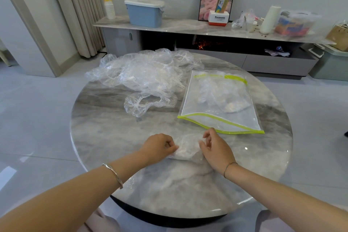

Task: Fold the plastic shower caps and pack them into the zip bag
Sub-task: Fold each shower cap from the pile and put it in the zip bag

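Here left hand (158,147) and right hand (216,149) — fingers (172,148) curled — pinch the shower cap (186,149) between them.

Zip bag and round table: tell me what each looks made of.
Zip bag: clear, glossy plastic film with lime-green edging; folded caps show through it. Round table: polished stone-look top, probably marble or imitation; grey veining, mirror-like glints.
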Available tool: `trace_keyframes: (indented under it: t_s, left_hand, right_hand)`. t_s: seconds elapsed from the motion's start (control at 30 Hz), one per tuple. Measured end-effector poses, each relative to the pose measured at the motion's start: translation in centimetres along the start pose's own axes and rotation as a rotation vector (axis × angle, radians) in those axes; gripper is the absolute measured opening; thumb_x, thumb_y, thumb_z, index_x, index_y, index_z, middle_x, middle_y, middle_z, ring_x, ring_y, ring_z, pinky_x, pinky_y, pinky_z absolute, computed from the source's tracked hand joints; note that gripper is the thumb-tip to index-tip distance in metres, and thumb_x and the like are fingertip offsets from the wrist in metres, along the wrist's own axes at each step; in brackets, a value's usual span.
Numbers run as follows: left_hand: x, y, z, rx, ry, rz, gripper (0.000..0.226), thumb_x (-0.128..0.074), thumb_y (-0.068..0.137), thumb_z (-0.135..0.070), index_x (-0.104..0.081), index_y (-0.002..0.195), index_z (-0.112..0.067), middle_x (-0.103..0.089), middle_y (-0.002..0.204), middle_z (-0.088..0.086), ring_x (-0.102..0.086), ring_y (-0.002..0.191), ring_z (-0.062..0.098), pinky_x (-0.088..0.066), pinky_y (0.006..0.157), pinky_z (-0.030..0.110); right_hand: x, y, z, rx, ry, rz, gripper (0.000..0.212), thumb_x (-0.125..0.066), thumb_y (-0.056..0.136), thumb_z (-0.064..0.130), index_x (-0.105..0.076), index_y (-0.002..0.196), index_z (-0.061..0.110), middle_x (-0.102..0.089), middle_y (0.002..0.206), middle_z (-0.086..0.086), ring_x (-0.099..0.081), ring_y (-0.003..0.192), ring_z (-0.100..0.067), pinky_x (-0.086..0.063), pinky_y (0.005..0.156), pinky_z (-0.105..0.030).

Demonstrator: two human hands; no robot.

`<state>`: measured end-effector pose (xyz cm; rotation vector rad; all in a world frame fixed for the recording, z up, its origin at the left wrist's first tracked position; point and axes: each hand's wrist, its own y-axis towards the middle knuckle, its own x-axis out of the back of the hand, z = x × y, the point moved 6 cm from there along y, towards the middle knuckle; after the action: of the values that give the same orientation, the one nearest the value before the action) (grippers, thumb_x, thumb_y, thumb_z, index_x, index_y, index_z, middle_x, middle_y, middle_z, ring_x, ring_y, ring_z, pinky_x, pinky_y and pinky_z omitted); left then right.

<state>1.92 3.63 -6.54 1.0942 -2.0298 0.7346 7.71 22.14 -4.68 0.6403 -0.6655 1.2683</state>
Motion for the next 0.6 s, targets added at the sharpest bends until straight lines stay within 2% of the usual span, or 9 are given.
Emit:
trace_keyframes:
  t_s: [0.07, 0.17, 0.23, 0.3, 0.37, 0.47, 0.5, 0.57, 0.6]
  left_hand:
    - [-0.1, 0.1, 0.1, 0.020, 0.005, -0.008, 0.020, -0.061, 0.088, -0.035, -0.058, 0.073, -0.023, -0.067, 0.082, -0.001, -0.062, 0.082, 0.015, -0.044, 0.074, 0.025]
    - [-0.1, 0.3, 0.1, 0.046, 0.010, -0.008, 0.017, -0.060, 0.088, -0.034, -0.058, 0.076, -0.023, -0.065, 0.080, -0.003, -0.062, 0.084, 0.017, -0.045, 0.075, 0.026]
    - [0.2, 0.2, -0.5, 0.013, 0.065, -0.027, 0.011, -0.059, 0.089, -0.033, -0.059, 0.087, -0.022, -0.067, 0.085, -0.004, -0.062, 0.087, 0.017, -0.042, 0.077, 0.025]
    - [0.8, 0.1, -1.5, -0.088, 0.220, -0.099, 0.020, -0.055, 0.092, -0.034, -0.057, 0.107, -0.020, -0.066, 0.099, -0.004, -0.059, 0.096, 0.017, -0.037, 0.081, 0.025]
    - [1.1, -0.4, -2.7, -0.259, 0.366, -0.198, 0.036, -0.048, 0.095, -0.037, -0.052, 0.126, -0.019, -0.059, 0.117, -0.002, -0.054, 0.109, 0.018, -0.036, 0.090, 0.027]
    - [-0.2, -1.6, -4.3, -0.555, 0.515, -0.176, 0.054, -0.034, 0.094, -0.048, -0.052, 0.132, -0.014, -0.057, 0.131, 0.002, -0.056, 0.116, 0.020, -0.043, 0.098, 0.031]
    - [-1.1, -2.0, -4.4, -0.602, 0.574, -0.131, 0.061, -0.025, 0.096, -0.053, -0.048, 0.137, -0.013, -0.052, 0.138, 0.004, -0.051, 0.124, 0.021, -0.040, 0.104, 0.033]
    - [-2.5, -2.7, -4.2, -0.589, 0.624, 0.026, 0.082, -0.002, 0.089, -0.064, -0.023, 0.150, -0.012, -0.022, 0.156, 0.005, -0.022, 0.144, 0.020, -0.012, 0.118, 0.033]
    - [-3.2, -3.1, -3.7, -0.535, 0.642, 0.127, 0.091, 0.007, 0.080, -0.067, -0.008, 0.152, -0.013, -0.006, 0.159, 0.003, -0.005, 0.147, 0.018, 0.002, 0.119, 0.030]
  right_hand:
    - [0.4, -0.3, 1.7, 0.232, -0.112, -0.060, 0.014, -0.053, 0.086, 0.030, -0.051, 0.097, 0.021, -0.046, 0.083, 0.011, -0.046, 0.076, -0.009, -0.038, 0.067, -0.026]
    - [-0.8, -1.0, 2.8, 0.517, -0.343, -0.027, 0.034, -0.045, 0.084, 0.040, -0.060, 0.108, 0.021, -0.058, 0.109, 0.006, -0.050, 0.099, -0.009, -0.036, 0.085, -0.022]
    - [-2.0, -1.1, 2.4, 0.491, -0.453, 0.091, 0.054, -0.032, 0.085, 0.050, -0.056, 0.124, 0.022, -0.054, 0.130, 0.002, -0.050, 0.117, -0.015, -0.032, 0.100, -0.024]
    - [-2.8, -1.3, 1.5, 0.407, -0.492, 0.231, 0.076, -0.009, 0.080, 0.061, -0.038, 0.141, 0.025, -0.031, 0.151, 0.005, -0.027, 0.139, -0.014, -0.012, 0.112, -0.025]
    - [-3.4, -1.2, 0.5, 0.360, -0.517, 0.322, 0.086, 0.005, 0.073, 0.063, -0.024, 0.147, 0.029, -0.013, 0.156, 0.010, -0.008, 0.144, -0.010, 0.003, 0.114, -0.025]
    - [-3.8, -1.2, 0.0, 0.343, -0.544, 0.386, 0.089, 0.006, 0.075, 0.074, -0.018, 0.148, 0.030, -0.009, 0.157, 0.011, -0.001, 0.145, -0.008, 0.008, 0.113, -0.025]
    - [-3.9, -1.3, -0.1, 0.342, -0.543, 0.403, 0.092, 0.007, 0.074, 0.076, -0.016, 0.149, 0.029, -0.008, 0.157, 0.011, 0.001, 0.145, -0.008, 0.008, 0.113, -0.025]
    - [-4.0, -1.4, -0.2, 0.342, -0.522, 0.423, 0.094, 0.007, 0.072, 0.076, -0.014, 0.149, 0.028, -0.006, 0.157, 0.012, 0.003, 0.144, -0.006, 0.009, 0.112, -0.024]
    - [-3.9, -1.5, -0.2, 0.338, -0.508, 0.430, 0.095, 0.007, 0.070, 0.076, -0.013, 0.149, 0.028, -0.005, 0.157, 0.013, 0.004, 0.144, -0.005, 0.010, 0.112, -0.024]
